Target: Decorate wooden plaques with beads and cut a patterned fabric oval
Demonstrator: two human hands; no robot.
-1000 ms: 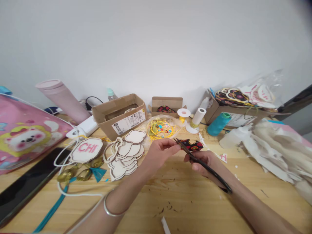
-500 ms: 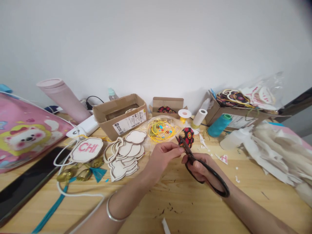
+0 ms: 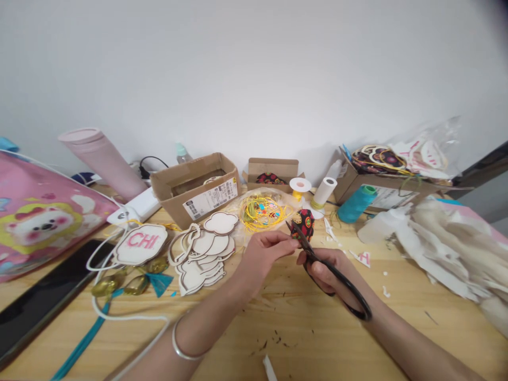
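Between the fingertips of my left hand [image 3: 266, 256] is the edge of a small black piece of fabric [image 3: 305, 224] patterned in red and yellow. My right hand [image 3: 323, 270] grips black-handled scissors [image 3: 344, 283], their blades lying against the fabric's near left edge. Both hands are close together above the wooden table [image 3: 286, 317]. Beyond them rests a clear bag of tangled yellow cord [image 3: 262, 212]. The exact cutting point is partly hidden by my fingers.
White wooden plaques [image 3: 206, 256] lie to the left, beside a "CHI" plaque [image 3: 142, 244]. Cardboard boxes [image 3: 170, 201] stand along the wall. A teal thread spool [image 3: 357, 205] and crumpled cloth [image 3: 448, 243] are on the right. Dark scraps dot the table in front.
The fabric has shifted and turned very slightly, and the scissors' handles sit a little closer together. Both hands have otherwise stayed in place.
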